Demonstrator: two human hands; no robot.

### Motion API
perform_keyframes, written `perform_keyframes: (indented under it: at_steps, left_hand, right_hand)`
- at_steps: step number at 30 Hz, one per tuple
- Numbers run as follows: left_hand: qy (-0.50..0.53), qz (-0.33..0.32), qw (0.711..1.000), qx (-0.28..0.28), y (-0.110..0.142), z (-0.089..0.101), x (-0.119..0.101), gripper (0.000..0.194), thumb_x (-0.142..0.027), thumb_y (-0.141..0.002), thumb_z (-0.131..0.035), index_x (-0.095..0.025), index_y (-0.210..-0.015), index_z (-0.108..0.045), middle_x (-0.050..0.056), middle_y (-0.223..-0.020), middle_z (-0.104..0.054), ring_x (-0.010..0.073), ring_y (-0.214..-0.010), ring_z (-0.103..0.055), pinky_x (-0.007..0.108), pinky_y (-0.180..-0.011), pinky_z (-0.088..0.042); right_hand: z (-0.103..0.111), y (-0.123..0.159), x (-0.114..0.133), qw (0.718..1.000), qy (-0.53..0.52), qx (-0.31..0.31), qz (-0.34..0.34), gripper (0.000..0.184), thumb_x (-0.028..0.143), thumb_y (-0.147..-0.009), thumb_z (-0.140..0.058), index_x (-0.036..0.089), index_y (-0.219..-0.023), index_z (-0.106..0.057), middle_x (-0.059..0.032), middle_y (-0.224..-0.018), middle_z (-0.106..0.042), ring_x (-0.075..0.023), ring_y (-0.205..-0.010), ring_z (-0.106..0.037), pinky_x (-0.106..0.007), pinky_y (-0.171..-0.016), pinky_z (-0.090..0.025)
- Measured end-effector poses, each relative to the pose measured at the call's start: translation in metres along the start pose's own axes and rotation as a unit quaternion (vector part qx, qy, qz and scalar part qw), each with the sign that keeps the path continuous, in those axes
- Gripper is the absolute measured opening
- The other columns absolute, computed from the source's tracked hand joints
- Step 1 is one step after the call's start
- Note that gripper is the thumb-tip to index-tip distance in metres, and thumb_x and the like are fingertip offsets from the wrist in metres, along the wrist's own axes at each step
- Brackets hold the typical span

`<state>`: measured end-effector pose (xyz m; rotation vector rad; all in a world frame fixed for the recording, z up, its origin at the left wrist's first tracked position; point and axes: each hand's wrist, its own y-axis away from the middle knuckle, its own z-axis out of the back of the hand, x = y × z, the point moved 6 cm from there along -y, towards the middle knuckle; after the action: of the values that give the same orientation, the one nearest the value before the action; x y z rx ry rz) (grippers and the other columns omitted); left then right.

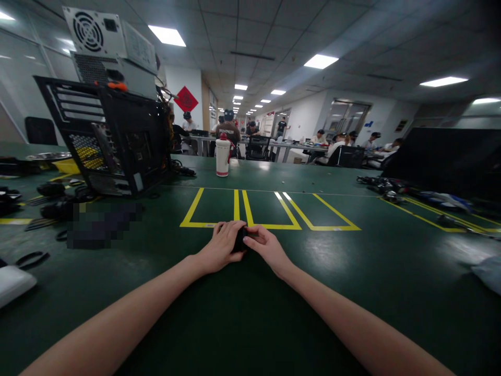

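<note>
Both hands meet over the dark green table (pixel 164 318), just on my side of the yellow tape outlines (pixel 270 226). Between them is a small black object (pixel 240 241), mostly covered by fingers, so its kind does not show. My left hand (pixel 222 245) is closed around its left side, with the thumb low and the fingers over the top. From the right, my right hand (pixel 268 248) pinches at the object with thumb and bent fingers.
A black computer case (pixel 125 141) with power supplies (pixel 113 39) stacked on it stands at the left. Beyond the tape is a white cup (pixel 223 156) with a red lid. Cables (pixel 381 187) and a dark panel (pixel 450 162) lie right. Several people sit farther back.
</note>
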<state>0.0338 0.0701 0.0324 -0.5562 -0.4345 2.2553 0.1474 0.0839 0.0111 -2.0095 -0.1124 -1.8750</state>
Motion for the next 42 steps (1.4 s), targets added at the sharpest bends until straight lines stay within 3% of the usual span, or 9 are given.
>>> perform_keyframes:
  at_steps: [3,7,10,15,21,25,29,34,42]
  left_hand:
    - [-0.001,-0.003,1.0,-0.003,0.0,0.001,-0.002,0.058,-0.024,-0.074,-0.054,-0.02,-0.123,-0.022,0.01,-0.12,-0.04,0.0243,-0.109,-0.039,0.044,-0.094,-0.025]
    - [0.002,-0.001,1.0,-0.004,0.0,0.002,-0.002,0.058,-0.024,-0.073,-0.054,-0.02,-0.122,-0.023,0.009,-0.119,-0.041,0.0233,-0.109,-0.039,0.043,-0.095,-0.024]
    - [0.01,0.001,1.0,-0.001,0.0,0.002,-0.001,0.058,-0.024,-0.073,-0.054,-0.02,-0.122,-0.024,0.009,-0.118,-0.042,0.0231,-0.108,-0.039,0.043,-0.096,-0.023]
    - [0.014,0.009,1.0,0.002,-0.001,0.001,0.0,0.06,-0.021,-0.07,-0.055,-0.02,-0.121,-0.024,0.009,-0.117,-0.042,0.0232,-0.109,-0.039,0.043,-0.095,-0.024]
    - [0.014,0.012,1.0,-0.002,-0.001,0.001,0.0,0.059,-0.022,-0.071,-0.055,-0.02,-0.121,-0.024,0.008,-0.117,-0.042,0.0231,-0.109,-0.039,0.043,-0.095,-0.023]
    - [0.012,0.01,1.0,-0.002,-0.001,0.002,-0.002,0.057,-0.022,-0.072,-0.054,-0.02,-0.121,-0.024,0.008,-0.117,-0.042,0.0229,-0.109,-0.039,0.042,-0.095,-0.023]
    - [0.015,0.01,1.0,-0.002,-0.001,0.001,-0.001,0.057,-0.022,-0.072,-0.054,-0.02,-0.121,-0.024,0.008,-0.117,-0.042,0.0224,-0.11,-0.039,0.042,-0.096,-0.023]
    - [0.022,0.017,1.0,-0.007,-0.001,-0.003,0.004,0.058,-0.022,-0.07,-0.055,-0.021,-0.12,-0.025,0.008,-0.115,-0.043,0.0229,-0.108,-0.04,0.043,-0.095,-0.023]
    - [0.017,0.011,1.0,-0.01,-0.002,-0.002,0.003,0.057,-0.024,-0.071,-0.055,-0.021,-0.12,-0.025,0.008,-0.113,-0.043,0.023,-0.107,-0.04,0.043,-0.094,-0.024]
  right_hand:
    - [0.001,-0.001,0.0,1.0,0.013,-0.019,0.004,0.024,0.029,-0.068,-0.061,0.02,-0.09,-0.056,-0.0024,-0.093,-0.06,-0.0165,-0.091,-0.056,-0.035,-0.085,-0.043]
    - [0.003,-0.003,-0.005,1.0,0.008,-0.022,-0.02,0.034,0.03,-0.066,-0.063,0.02,-0.098,-0.055,-0.0049,-0.101,-0.059,-0.0176,-0.097,-0.054,-0.037,-0.089,-0.04]
    - [0.002,-0.003,-0.007,0.999,0.003,-0.005,-0.041,0.034,0.03,-0.066,-0.062,0.018,-0.098,-0.055,-0.0059,-0.101,-0.059,-0.0191,-0.097,-0.055,-0.039,-0.089,-0.04]
    - [-0.002,0.001,-0.001,1.0,-0.011,0.023,-0.01,0.036,0.02,-0.062,-0.066,0.021,-0.095,-0.052,-0.0025,-0.102,-0.056,-0.0182,-0.097,-0.055,-0.037,-0.088,-0.041]
    - [0.0,0.002,0.001,1.0,0.016,-0.015,-0.006,0.023,0.029,-0.069,-0.06,0.021,-0.089,-0.053,-0.0016,-0.095,-0.056,-0.0157,-0.09,-0.056,-0.034,-0.083,-0.044]
    - [0.003,-0.002,-0.004,0.999,0.036,-0.036,-0.013,0.027,0.032,-0.07,-0.059,0.021,-0.094,-0.053,-0.003,-0.099,-0.056,-0.0172,-0.094,-0.054,-0.034,-0.082,-0.044]
    - [0.002,-0.003,-0.007,0.999,0.041,-0.009,-0.028,0.03,0.031,-0.071,-0.057,0.019,-0.098,-0.054,-0.0047,-0.101,-0.057,-0.018,-0.095,-0.055,-0.036,-0.086,-0.042]
    - [-0.004,0.001,0.002,0.999,0.007,0.04,0.009,0.033,0.021,-0.067,-0.062,0.021,-0.098,-0.051,-0.002,-0.1,-0.056,-0.0167,-0.096,-0.055,-0.035,-0.088,-0.042]
    - [0.0,-0.004,-0.001,0.999,0.031,-0.008,0.024,0.022,0.026,-0.07,-0.059,0.021,-0.091,-0.053,-0.0012,-0.094,-0.057,-0.0157,-0.093,-0.055,-0.034,-0.087,-0.042]
